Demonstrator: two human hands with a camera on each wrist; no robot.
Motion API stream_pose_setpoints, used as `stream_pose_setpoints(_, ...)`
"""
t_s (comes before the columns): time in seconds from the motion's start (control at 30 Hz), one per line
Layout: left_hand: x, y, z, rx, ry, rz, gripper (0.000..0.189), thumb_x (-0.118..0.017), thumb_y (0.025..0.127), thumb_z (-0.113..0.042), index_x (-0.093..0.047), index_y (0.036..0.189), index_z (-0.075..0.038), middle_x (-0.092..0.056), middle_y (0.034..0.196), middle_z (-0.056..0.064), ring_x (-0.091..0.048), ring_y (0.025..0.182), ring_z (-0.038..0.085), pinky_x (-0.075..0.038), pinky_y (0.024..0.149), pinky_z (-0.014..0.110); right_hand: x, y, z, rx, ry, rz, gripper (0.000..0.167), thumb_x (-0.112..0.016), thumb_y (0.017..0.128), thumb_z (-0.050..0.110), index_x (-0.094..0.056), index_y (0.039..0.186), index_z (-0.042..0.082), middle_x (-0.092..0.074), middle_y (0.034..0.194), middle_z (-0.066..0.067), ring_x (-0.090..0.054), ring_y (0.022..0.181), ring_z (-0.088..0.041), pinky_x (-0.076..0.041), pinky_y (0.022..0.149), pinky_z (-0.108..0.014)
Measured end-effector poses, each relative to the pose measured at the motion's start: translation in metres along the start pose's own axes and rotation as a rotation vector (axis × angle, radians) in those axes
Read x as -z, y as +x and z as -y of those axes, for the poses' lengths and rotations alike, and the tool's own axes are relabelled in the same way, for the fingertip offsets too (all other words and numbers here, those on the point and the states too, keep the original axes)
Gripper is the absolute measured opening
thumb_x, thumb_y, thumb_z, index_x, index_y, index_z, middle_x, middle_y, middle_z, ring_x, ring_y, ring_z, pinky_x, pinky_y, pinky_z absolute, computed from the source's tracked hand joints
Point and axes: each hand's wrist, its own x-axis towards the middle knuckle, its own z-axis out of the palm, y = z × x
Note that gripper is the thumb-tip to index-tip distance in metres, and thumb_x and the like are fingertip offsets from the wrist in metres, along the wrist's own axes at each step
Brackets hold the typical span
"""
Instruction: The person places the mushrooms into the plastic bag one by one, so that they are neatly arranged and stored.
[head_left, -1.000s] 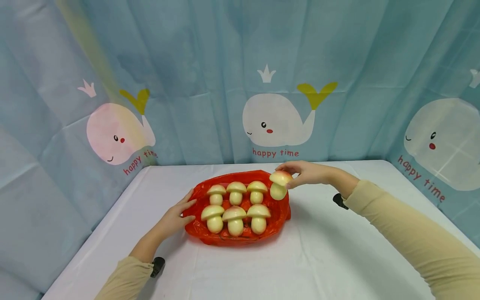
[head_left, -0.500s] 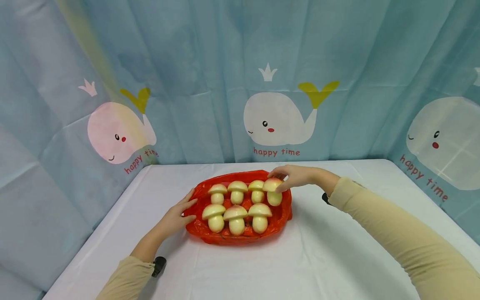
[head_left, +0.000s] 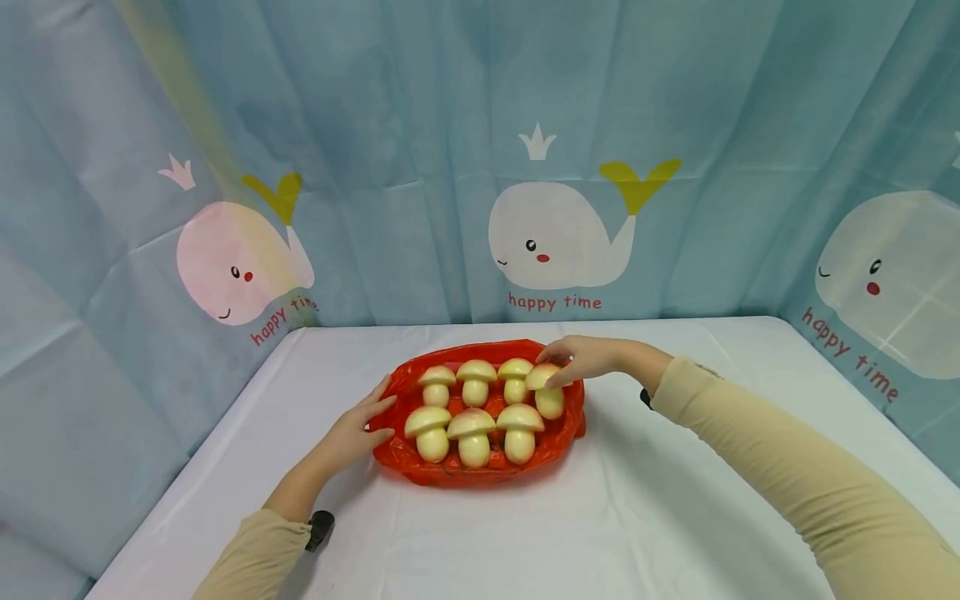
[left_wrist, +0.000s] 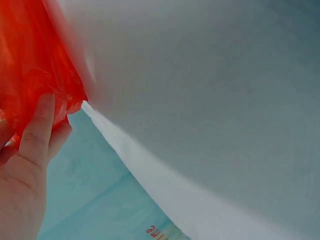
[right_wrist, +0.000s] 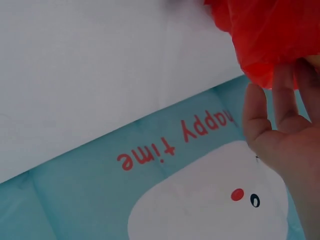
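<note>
A red plastic bag (head_left: 480, 477), spread out like a shallow bowl, holds several cream-coloured mushrooms in two rows. My right hand (head_left: 588, 356) grips the cap of the mushroom (head_left: 550, 403) at the back right, its thumb on the near side of the cap. That mushroom stands upright among the others. Against the bag's left side rests my left hand (head_left: 352, 433), its fingers fairly straight and spread. In the left wrist view the fingers of the left hand (left_wrist: 30, 145) touch the red plastic. The right wrist view shows the right hand (right_wrist: 287, 125) at the bag's edge, the mushroom mostly hidden.
A white cloth (head_left: 487, 550) covers the table under the bag. Behind and at the sides hangs a blue curtain (head_left: 420, 208) printed with whales. A black device (head_left: 320, 530) is strapped at the left wrist.
My right hand has brought the mushroom left and down into the bag, beside the back row. My left hand has stayed at the bag's left side.
</note>
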Motion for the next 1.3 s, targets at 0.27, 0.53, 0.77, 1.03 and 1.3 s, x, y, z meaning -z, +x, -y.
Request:
stream_pose_setpoints(0.27,0.001,0.002,-0.002,0.014,-0.011,0.000,0.056,-0.057,0.093,-0.001,-0.036,0.143,0.011,-0.012,0.161,0.017,-0.012,0.144,0.045,-0.026,0.109,0.060,-0.004,0.004,-0.004,-0.001,-0.075,-0.026,0.059,-0.066,0.089,0.034,-0.054,0.133,-0.002,-0.058,0.130,-0.013,-0.051,0.118,-0.029,-0.042,0.103,-0.047)
stream_pose_setpoints(0.53,0.002,0.004,-0.005,0.014,0.003,-0.001,0.056,-0.057,0.093,-0.002,-0.036,0.144,0.010,-0.012,0.161,0.016,-0.012,0.144,0.045,-0.028,0.108,0.059,-0.005,0.006,-0.006,0.005,-0.132,-0.052,0.060,-0.067,0.088,0.036,-0.055,0.132,-0.003,-0.059,0.130,-0.014,-0.051,0.120,-0.030,-0.040,0.105,-0.049)
stream_pose_setpoints(0.77,0.002,0.002,-0.006,0.003,0.000,-0.006,0.055,-0.058,0.093,-0.001,-0.037,0.143,0.011,-0.013,0.160,0.018,-0.013,0.143,0.045,-0.026,0.109,0.060,-0.008,0.005,-0.007,-0.019,-0.152,-0.055,0.061,-0.067,0.088,0.039,-0.055,0.133,-0.001,-0.058,0.131,-0.013,-0.050,0.122,-0.030,-0.039,0.105,-0.049)
stream_pose_setpoints(1.03,0.002,0.001,-0.008,0.005,0.007,-0.002,0.055,-0.058,0.093,-0.001,-0.037,0.142,0.012,-0.013,0.160,0.018,-0.012,0.143,0.045,-0.025,0.110,0.059,-0.011,0.006,-0.011,-0.023,-0.148,-0.048,0.062,-0.067,0.088,0.040,-0.055,0.134,0.000,-0.058,0.131,-0.012,-0.050,0.122,-0.029,-0.040,0.105,-0.049)
stream_pose_setpoints(1.3,0.001,-0.001,-0.005,-0.018,0.008,-0.006,0.055,-0.059,0.092,0.000,-0.037,0.141,0.014,-0.014,0.159,0.021,-0.013,0.143,0.046,-0.021,0.111,0.060,-0.013,0.007,-0.012,-0.011,-0.143,-0.038,0.058,-0.068,0.088,0.038,-0.057,0.132,0.002,-0.059,0.132,-0.011,-0.049,0.125,-0.030,-0.040,0.105,-0.049)
